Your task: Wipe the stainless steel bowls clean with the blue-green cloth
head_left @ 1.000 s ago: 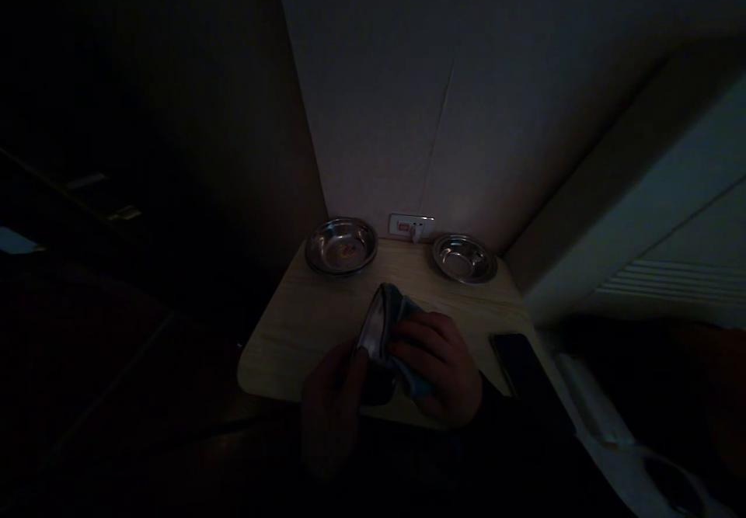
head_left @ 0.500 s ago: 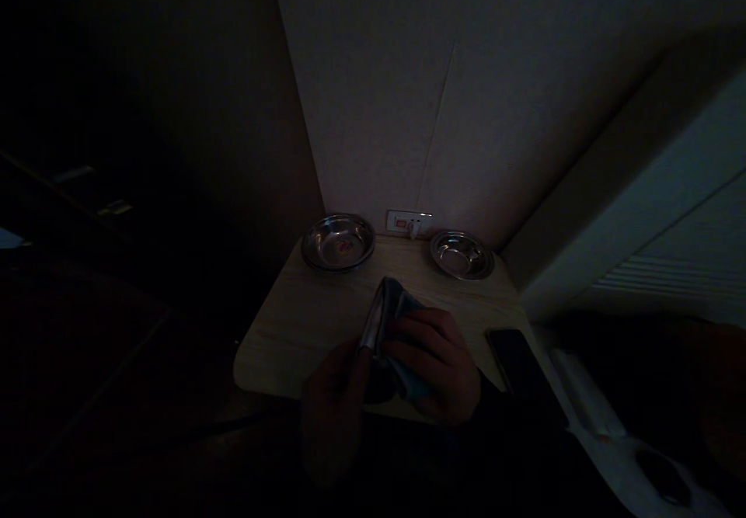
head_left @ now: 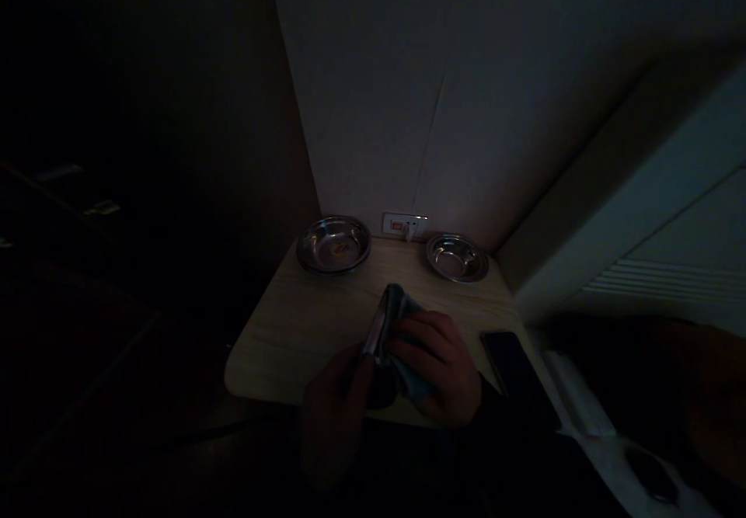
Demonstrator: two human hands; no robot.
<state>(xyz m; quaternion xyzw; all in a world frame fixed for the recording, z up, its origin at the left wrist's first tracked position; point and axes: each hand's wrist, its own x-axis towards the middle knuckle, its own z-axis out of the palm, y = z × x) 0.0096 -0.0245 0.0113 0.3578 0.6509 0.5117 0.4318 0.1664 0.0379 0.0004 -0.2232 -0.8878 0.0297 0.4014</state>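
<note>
In dim light, my left hand [head_left: 335, 401] is closed on the near edge of a shiny metal bowl [head_left: 374, 335], which is tilted up almost edge-on above the table. Most of the bowl is hidden by my fingers and by a blue-grey cloth [head_left: 415, 380]. My right hand [head_left: 434, 359] has its fingers curled over this cloth and presses it against the bowl, with the cloth folded over the bowl's top edge. Darkness blurs the outline of my left fingers.
On the small wooden table [head_left: 273, 339], steel bowls [head_left: 334, 246] sit at the back left and a steel bowl [head_left: 456, 259] at the back right. A phone [head_left: 518, 374] lies on the right. A wall socket [head_left: 404, 225] with a plug is behind.
The view has shifted slightly, so the table and bowls appear a little further left and lower. Both hands keep their hold, with only slight movement of the cloth and bowl.
</note>
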